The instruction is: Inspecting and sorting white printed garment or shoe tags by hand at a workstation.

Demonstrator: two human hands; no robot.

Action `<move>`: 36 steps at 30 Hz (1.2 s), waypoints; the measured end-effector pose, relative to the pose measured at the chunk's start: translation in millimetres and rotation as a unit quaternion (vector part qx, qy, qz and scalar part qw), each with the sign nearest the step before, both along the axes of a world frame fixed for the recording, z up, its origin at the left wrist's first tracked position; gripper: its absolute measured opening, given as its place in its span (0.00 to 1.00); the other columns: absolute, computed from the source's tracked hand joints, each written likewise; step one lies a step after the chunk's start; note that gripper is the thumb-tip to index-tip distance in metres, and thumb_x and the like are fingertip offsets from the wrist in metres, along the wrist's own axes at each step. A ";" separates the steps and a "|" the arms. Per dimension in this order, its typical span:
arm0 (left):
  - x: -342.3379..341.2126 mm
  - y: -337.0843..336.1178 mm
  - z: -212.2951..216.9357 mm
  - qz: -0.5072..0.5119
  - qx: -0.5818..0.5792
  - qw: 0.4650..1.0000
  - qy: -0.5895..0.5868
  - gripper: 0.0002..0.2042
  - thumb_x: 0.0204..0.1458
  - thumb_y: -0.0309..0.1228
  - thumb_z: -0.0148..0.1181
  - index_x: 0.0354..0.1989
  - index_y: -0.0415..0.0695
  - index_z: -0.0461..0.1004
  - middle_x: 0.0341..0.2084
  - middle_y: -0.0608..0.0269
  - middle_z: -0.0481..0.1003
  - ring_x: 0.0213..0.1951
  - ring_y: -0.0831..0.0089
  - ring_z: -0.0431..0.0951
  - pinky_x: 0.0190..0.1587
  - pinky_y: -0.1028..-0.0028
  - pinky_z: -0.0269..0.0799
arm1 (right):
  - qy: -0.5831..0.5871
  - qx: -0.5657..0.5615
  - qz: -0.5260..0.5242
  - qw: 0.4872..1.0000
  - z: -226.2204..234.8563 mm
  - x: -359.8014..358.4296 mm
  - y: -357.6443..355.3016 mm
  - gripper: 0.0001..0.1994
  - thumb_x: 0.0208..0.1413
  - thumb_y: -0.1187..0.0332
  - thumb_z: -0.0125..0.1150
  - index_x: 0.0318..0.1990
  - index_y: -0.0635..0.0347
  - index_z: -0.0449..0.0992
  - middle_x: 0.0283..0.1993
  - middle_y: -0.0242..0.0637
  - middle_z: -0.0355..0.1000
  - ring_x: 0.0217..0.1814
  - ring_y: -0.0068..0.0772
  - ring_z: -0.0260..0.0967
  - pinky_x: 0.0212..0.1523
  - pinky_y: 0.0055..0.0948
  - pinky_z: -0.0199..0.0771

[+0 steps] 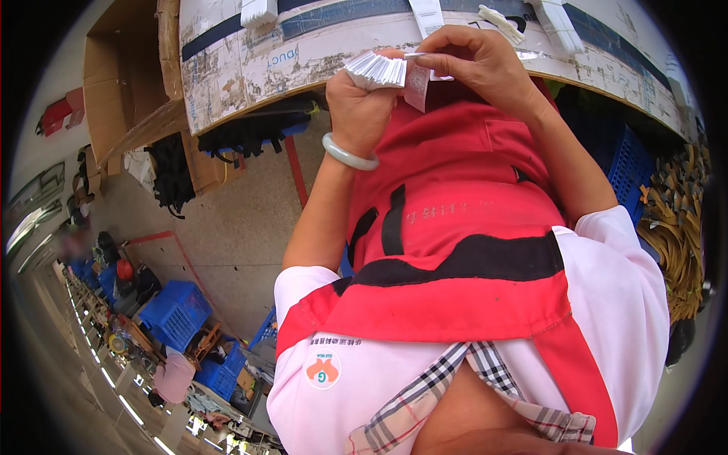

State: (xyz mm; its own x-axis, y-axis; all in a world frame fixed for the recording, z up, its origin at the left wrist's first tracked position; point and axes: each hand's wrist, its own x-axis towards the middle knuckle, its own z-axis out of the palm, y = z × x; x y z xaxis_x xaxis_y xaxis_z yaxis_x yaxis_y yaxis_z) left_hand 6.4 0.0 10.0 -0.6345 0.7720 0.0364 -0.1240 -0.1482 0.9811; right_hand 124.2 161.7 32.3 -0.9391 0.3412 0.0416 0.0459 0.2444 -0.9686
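Observation:
A fanned stack of thin white folded labels (377, 70) is gripped in my left hand (355, 110), its edges spread toward me. My right hand (485, 70) is just right of the stack, thumb and forefinger pinched on one thin white label (414, 55). Between the two hands hangs a pale, see-through printed strip (416, 87); its upper end is partly hidden, and I cannot tell which hand holds it. Both hands are above the near edge of a worn, cardboard-covered table (250, 87).
On the table lie white label stacks (258, 12) (557, 29), a printed paper strip (427, 17) and a crumpled white cloth piece (502, 23). An open cardboard box (125, 76) stands left. Blue crates (176, 312) are behind; brown straps (679, 227) hang right. A person (174, 377) is far off.

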 end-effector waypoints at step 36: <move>-8.4 13.7 -5.9 -0.012 -0.034 0.998 -0.045 0.07 0.52 0.23 0.64 0.38 0.36 0.78 0.25 0.63 0.77 0.21 0.82 0.72 0.23 0.83 0.65 | 0.041 0.250 -0.140 0.957 -22.7 -25.2 36.6 0.05 0.51 0.70 0.65 0.34 0.59 0.79 0.37 0.40 0.70 0.37 0.39 0.71 0.37 0.32 0.71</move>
State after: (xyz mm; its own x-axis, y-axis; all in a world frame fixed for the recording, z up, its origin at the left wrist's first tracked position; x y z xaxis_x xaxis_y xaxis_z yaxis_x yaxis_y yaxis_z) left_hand -2.0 13.6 4.1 -0.6135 0.7864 -0.0722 -0.2145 -0.0779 0.9736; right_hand 99.0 198.3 9.7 -0.8004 0.4968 0.3355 0.1061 0.6682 -0.7364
